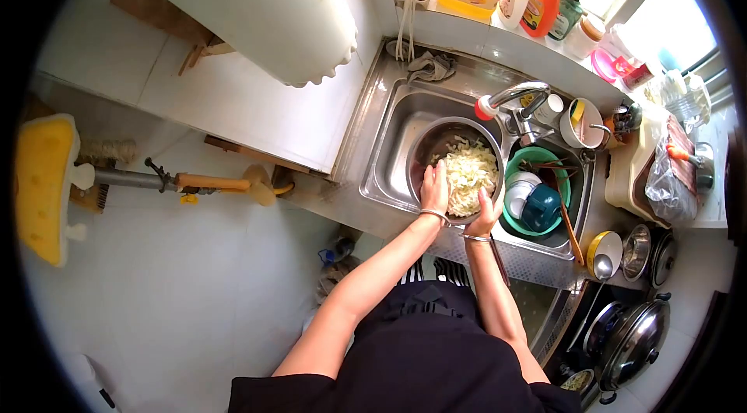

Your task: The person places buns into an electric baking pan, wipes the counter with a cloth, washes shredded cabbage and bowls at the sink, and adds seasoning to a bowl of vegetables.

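Observation:
A metal bowl (421,150) holds a heap of pale shredded vegetable (471,172) that looks like cabbage. It sits over the left basin of the steel sink. My left hand (435,190) reaches over the bowl's near left side, fingers stretched out and lying against the shreds. At the near right rim, my right hand (485,215) points its fingers up beside the heap, with some fingers hidden. Both hands are open around the shreds, and each wrist wears a bangle.
The faucet (525,90) arches over the bowl's far side. A green basin (566,199) with dishes fills the right sink. Bottles (542,1) line the windowsill. Pots (634,343) stand at lower right. A yellow sponge mop (48,187) is at far left.

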Action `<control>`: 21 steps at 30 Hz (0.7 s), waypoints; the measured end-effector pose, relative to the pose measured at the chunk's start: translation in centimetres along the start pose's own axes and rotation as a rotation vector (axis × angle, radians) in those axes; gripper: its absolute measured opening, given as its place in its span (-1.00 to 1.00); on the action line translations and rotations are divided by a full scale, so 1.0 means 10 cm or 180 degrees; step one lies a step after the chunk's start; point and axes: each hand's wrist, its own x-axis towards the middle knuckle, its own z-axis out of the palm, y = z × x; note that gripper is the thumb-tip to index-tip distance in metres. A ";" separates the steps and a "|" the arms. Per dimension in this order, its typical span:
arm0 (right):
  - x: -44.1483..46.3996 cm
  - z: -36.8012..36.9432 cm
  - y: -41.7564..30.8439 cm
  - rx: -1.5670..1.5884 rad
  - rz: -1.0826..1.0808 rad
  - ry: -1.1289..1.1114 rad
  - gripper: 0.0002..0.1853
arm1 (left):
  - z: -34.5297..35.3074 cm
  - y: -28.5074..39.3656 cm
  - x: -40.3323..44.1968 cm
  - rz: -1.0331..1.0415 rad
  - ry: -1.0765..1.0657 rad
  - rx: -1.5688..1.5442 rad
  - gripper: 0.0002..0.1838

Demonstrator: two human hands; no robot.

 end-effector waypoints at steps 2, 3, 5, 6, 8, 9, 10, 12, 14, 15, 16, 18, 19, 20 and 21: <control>-0.01 -0.07 0.07 0.0079 0.0098 0.0037 -0.43 | 0.06 0.02 -0.02 0.0088 -0.0011 -0.0067 -0.27; -0.01 -0.07 0.06 0.0063 0.0076 0.0039 -0.43 | 0.07 0.05 -0.05 0.0093 -0.0031 -0.0085 -0.27; -0.02 -0.07 0.04 0.0382 0.0185 0.0178 -0.43 | 0.04 0.13 -0.11 0.0422 -0.0203 0.0430 -0.24; -0.04 -0.06 0.03 0.0346 0.0188 0.0250 -0.42 | 0.04 0.13 -0.12 0.0925 -0.0114 0.0739 -0.25; -0.03 -0.07 0.02 0.0267 0.0073 0.0158 -0.41 | 0.03 0.11 -0.17 0.1378 0.0034 0.0797 -0.25; -0.03 -0.06 0.02 0.0203 -0.0003 0.0059 -0.39 | 0.02 0.16 -0.19 0.1499 0.0116 0.0816 -0.25; -0.05 -0.02 -0.03 0.0323 0.0062 0.0155 -0.40 | 0.04 0.21 -0.21 0.0953 0.0002 0.0095 -0.22; -0.06 0.00 -0.08 -0.0199 -0.0323 0.0131 -0.34 | 0.10 0.10 -0.10 -0.0045 -0.0195 -0.1089 -0.11; -0.12 0.08 -0.21 -0.0403 -0.0388 0.0117 -0.28 | 0.20 0.15 -0.16 -0.0101 0.0063 -0.0636 -0.01; -0.11 0.07 -0.19 -0.0409 -0.0383 0.0087 -0.28 | 0.23 0.24 -0.22 -0.0090 0.0070 -0.0514 0.03; -0.11 0.05 -0.17 -0.0179 -0.0261 0.0067 -0.28 | 0.28 0.20 -0.19 0.0176 0.0160 -0.0002 0.04; -0.09 0.02 -0.18 -0.0076 -0.0190 -0.0002 -0.27 | 0.37 0.22 -0.20 0.0679 0.0258 0.0510 -0.06; -0.09 0.03 -0.20 -0.0098 -0.0173 -0.0015 -0.27 | 0.39 0.27 -0.23 0.0888 0.0268 0.0721 -0.09; -0.07 0.03 -0.22 0.0027 -0.0092 0.0041 -0.27 | 0.42 0.30 -0.24 0.1151 0.0409 0.0812 -0.17; -0.05 0.05 -0.26 0.0154 -0.0023 0.0099 -0.27 | 0.43 0.33 -0.24 0.1136 0.0402 0.0794 -0.17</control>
